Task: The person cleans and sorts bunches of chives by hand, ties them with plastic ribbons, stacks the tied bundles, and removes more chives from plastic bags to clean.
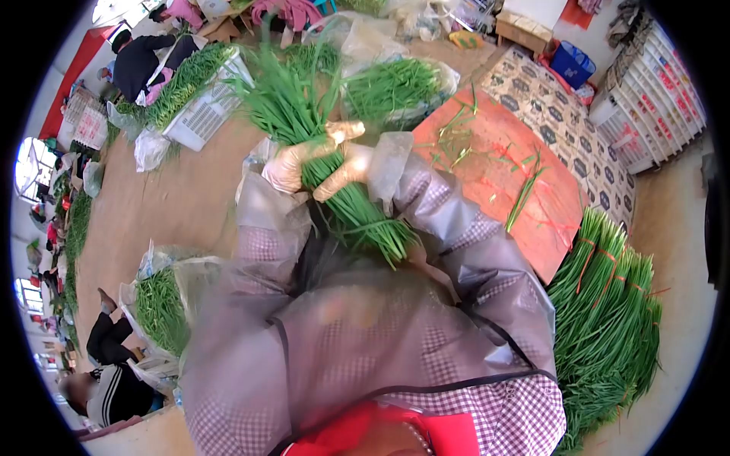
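Both of my hands are raised in front of my chest around one loose bunch of garlic chives (346,194). My left hand (287,167), in a pale glove, closes on the bunch from the left side. From the right, my right hand (351,166), gloved too, grips the same stalks with fingers across them. The leafy part fans up and away to the upper left, and the other ends point down toward my apron. No tie shows on this bunch.
An orange-red board (487,144) at my right holds scattered stalks. Beside it lie tied chive bundles (608,296). Ahead is an open bag of chives (395,83); another bag (160,308) stands left. A white crate (205,114) and seated people (141,64) are farther off.
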The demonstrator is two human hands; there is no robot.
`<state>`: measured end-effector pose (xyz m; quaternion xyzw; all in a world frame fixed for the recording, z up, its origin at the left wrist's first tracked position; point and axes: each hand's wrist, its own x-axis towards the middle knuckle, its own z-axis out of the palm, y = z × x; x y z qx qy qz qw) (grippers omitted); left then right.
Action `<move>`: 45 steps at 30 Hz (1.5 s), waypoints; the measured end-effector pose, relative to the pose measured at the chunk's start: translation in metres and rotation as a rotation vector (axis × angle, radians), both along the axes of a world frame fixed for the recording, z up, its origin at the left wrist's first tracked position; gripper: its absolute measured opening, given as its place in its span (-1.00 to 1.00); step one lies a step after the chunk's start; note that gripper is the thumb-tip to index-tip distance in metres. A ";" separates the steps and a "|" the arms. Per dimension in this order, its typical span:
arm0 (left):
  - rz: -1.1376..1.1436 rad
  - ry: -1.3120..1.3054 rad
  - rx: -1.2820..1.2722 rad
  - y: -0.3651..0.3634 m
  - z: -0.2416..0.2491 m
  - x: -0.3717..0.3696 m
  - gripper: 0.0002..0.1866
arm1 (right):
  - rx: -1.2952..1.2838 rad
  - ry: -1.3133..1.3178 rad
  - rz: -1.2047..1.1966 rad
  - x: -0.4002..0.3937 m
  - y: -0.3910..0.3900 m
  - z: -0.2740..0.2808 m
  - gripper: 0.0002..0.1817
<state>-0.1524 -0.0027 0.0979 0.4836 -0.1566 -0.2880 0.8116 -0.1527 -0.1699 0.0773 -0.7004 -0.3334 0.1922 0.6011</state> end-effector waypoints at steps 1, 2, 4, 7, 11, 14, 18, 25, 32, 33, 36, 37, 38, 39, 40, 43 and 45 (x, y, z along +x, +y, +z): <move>-0.018 -0.059 -0.026 0.001 -0.007 0.002 -0.46 | -0.024 0.040 0.018 -0.006 0.004 0.004 -0.54; -0.043 -0.033 -0.090 0.005 -0.010 0.006 -0.54 | 0.003 0.233 0.072 -0.005 0.005 -0.006 -0.53; 0.004 0.033 -0.212 0.024 -0.022 0.018 -0.68 | -0.047 0.472 0.240 0.006 0.005 -0.046 -0.34; 0.202 0.274 -0.445 0.047 -0.028 0.017 -0.86 | -0.094 0.355 0.279 -0.013 -0.017 -0.102 -0.21; 0.458 0.400 -0.387 0.113 -0.076 0.048 -0.76 | -0.350 0.399 0.031 -0.046 -0.054 -0.121 -0.69; 0.553 0.391 -0.464 0.135 -0.102 0.053 -0.74 | 0.313 0.748 -0.198 -0.056 -0.085 -0.143 -0.82; 0.713 0.391 -0.478 0.163 -0.131 0.054 -0.73 | 0.705 0.719 -0.607 -0.057 -0.129 -0.148 -0.74; 0.881 0.422 -0.494 0.146 -0.138 0.040 -0.75 | -0.668 -0.026 -0.505 -0.053 0.007 -0.106 -0.19; 0.940 0.399 -0.507 0.177 -0.170 0.038 -0.81 | -0.705 -0.154 -0.631 -0.031 0.007 -0.179 -0.63; 0.941 0.391 -0.575 0.186 -0.182 0.041 -0.84 | -0.703 -0.204 -0.705 -0.025 -0.012 -0.200 -0.73; 0.844 0.306 -0.627 0.185 -0.183 0.032 -0.84 | 0.179 0.236 -0.945 -0.011 -0.070 -0.248 -0.83; 0.842 0.311 -0.626 0.184 -0.182 0.029 -0.84 | 0.303 0.421 -1.023 -0.020 -0.075 -0.202 -0.83; 0.818 0.349 -0.649 0.181 -0.181 0.028 -0.82 | 0.269 0.533 -0.991 -0.024 -0.077 -0.177 -0.82; 0.793 0.385 -0.674 0.178 -0.180 0.028 -0.81 | 0.268 0.530 -0.994 -0.027 -0.071 -0.158 -0.82; 0.788 0.383 -0.677 0.175 -0.180 0.031 -0.81 | 0.256 0.552 -0.830 -0.028 -0.057 -0.142 -0.81; 0.876 0.461 -0.611 0.169 -0.175 0.035 -0.75 | 0.059 0.574 -0.707 -0.026 -0.001 -0.121 -0.78; 0.861 0.426 -0.598 0.161 -0.159 0.026 -0.71 | 0.215 0.614 -0.675 -0.029 0.006 -0.120 -0.80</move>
